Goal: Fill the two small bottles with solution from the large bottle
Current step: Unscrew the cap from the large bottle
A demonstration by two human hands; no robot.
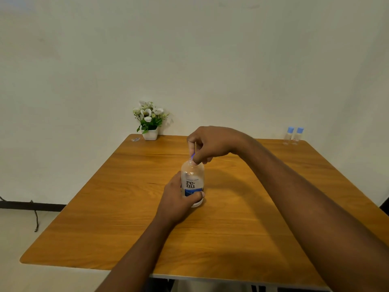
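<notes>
The large clear bottle [192,182] with a blue "renu" label stands upright on the middle of the wooden table [242,218]. My left hand [179,199] wraps around its lower part. My right hand [207,144] is over the bottle's top, with its fingers pinched on the blue cap [192,157] at the neck. Two small clear bottles with blue caps, one [288,135] beside the other [297,135], stand upright together at the table's far right corner, well away from both hands.
A white pot of white flowers [149,121] sits at the far left edge against the wall. A small wrapper-like item [135,139] lies beside it. A dark cable [35,216] trails on the floor at left.
</notes>
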